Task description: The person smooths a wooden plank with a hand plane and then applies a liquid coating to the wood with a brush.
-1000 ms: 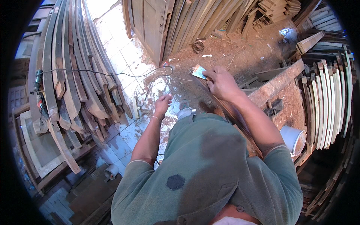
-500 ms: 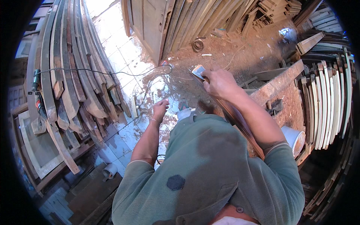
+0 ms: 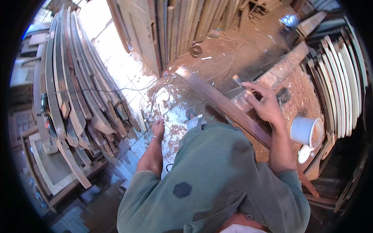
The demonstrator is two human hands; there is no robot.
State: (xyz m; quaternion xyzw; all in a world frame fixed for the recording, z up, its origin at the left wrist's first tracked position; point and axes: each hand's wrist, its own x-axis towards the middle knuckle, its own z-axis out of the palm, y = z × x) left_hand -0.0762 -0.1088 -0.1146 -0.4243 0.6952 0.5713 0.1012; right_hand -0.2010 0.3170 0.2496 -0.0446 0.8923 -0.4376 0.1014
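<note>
My right hand (image 3: 266, 101) is closed on a small, thin tool with a pale tip (image 3: 236, 79), too blurred for me to tell its kind. It is held over the right side of a long reddish-brown wooden board (image 3: 223, 103). The board slants from its sunlit far end down to the right, past my right forearm. My left hand (image 3: 158, 128) hangs low beside my body, fingers curled in, with nothing visible in them. It is apart from the board, above the dusty tiled floor.
Long timber pieces (image 3: 72, 77) are stacked on the left, with a corded power tool (image 3: 44, 103) on them. Wooden panels (image 3: 136, 31) lean at the back. On the right are a sawdust-covered surface (image 3: 301, 91), a white bucket (image 3: 302, 131) and upright pale slats (image 3: 336, 83).
My right hand has moved right and nearer, away from the board's far end, which now shows uncovered. My left hand is slightly lower and farther left. The view has shifted.
</note>
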